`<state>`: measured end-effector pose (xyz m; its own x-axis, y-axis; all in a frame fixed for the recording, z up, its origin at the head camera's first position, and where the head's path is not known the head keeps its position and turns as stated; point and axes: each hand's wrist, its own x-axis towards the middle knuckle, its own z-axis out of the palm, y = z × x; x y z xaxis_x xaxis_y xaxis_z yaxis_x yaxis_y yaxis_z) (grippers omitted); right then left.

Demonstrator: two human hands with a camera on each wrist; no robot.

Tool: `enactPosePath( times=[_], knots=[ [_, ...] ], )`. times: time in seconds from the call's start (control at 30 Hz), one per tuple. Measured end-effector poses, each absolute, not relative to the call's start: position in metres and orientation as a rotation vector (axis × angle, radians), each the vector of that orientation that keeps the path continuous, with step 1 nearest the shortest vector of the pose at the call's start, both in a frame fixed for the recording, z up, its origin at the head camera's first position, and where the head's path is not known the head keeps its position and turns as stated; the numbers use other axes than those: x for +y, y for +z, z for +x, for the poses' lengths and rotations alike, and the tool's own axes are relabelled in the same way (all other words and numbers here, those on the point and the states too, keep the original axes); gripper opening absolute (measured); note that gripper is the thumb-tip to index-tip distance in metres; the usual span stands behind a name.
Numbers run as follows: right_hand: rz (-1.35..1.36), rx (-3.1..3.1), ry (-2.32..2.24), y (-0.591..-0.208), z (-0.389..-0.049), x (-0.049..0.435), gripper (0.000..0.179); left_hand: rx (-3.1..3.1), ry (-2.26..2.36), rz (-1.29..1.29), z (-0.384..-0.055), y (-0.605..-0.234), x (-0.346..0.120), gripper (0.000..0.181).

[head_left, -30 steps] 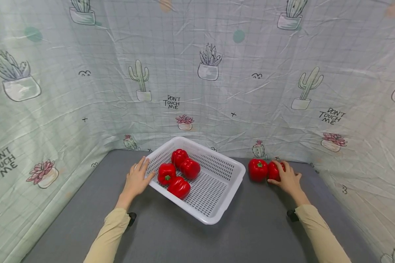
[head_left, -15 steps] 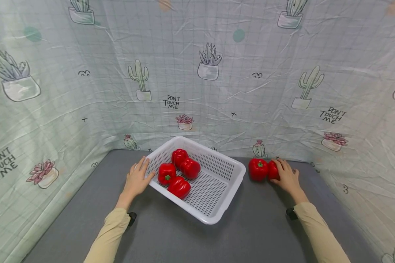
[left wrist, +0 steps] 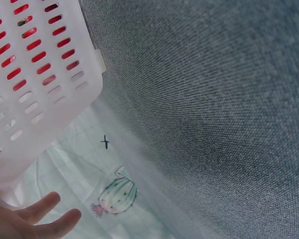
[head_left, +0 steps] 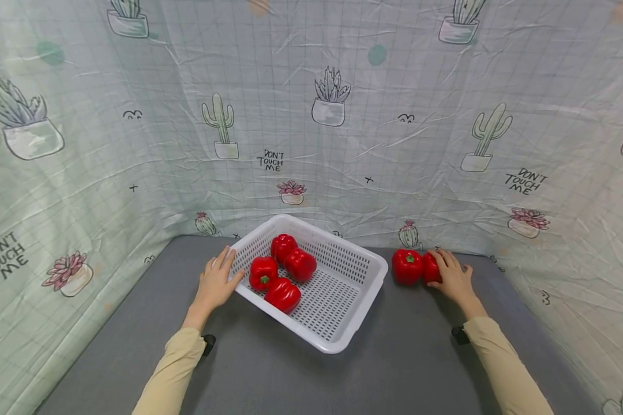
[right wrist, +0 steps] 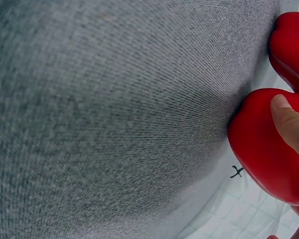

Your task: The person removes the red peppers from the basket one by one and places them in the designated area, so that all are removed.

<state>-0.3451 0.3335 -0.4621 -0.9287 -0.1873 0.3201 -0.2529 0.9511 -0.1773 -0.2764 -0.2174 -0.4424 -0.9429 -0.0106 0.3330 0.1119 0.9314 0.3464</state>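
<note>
Basket touched by left hand, fingers spread; right hand grips pepper, thumbnail visible only in right-wrist view.

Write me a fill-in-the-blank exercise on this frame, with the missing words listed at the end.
1. The white basket holds ____ peppers.
2. Outside it are ____ more peppers.
3. The left hand touches the perforated ____.
4. The pepper gripped by the right hand is coloured ____.

Missing words: four; two; basket; red.

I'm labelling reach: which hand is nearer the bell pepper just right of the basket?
Right hand: right of that bell pepper, gripping the next bell pepper. Left hand: across the white basket, at its left.
</note>
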Motion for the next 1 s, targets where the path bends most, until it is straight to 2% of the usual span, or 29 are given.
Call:
enactPosePath(
  times=[0.7, 1.0],
  knots=[
    [0.354, -2.773, 0.291, -0.462, -0.340, 0.338, 0.090, -2.761, -0.529, -0.080, -0.277, -0.443, -0.218, 0.062],
    [0.396, -2.607, 0.261, -0.450, -0.322, 0.323, 0.081, -2.764, -0.523, -0.082, -0.277, -0.444, -0.219, 0.062]
  ],
)
